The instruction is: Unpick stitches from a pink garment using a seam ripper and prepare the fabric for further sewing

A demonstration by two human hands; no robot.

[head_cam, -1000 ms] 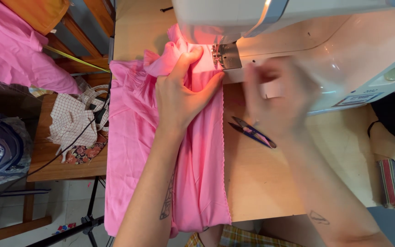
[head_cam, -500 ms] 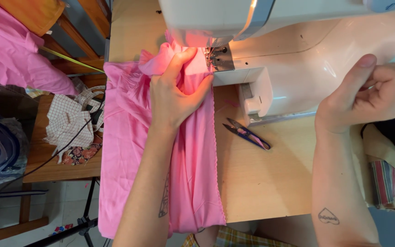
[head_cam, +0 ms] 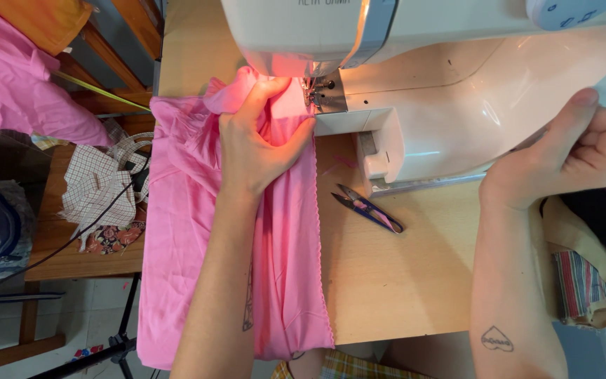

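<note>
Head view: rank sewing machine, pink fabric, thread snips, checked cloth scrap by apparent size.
1. Sewing machine, cropped by the frame and nearest the camera, so its lead over the fabric is unsure.
2. Pink fabric, partly under the left hand.
3. Checked cloth scrap.
4. Thread snips.

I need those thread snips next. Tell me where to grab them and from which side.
Take the thread snips at the purple handle end, lower right, coming from the right hand side. The pointed blades aim up-left toward the pink fabric; they lie flat on bare wooden table.
</note>
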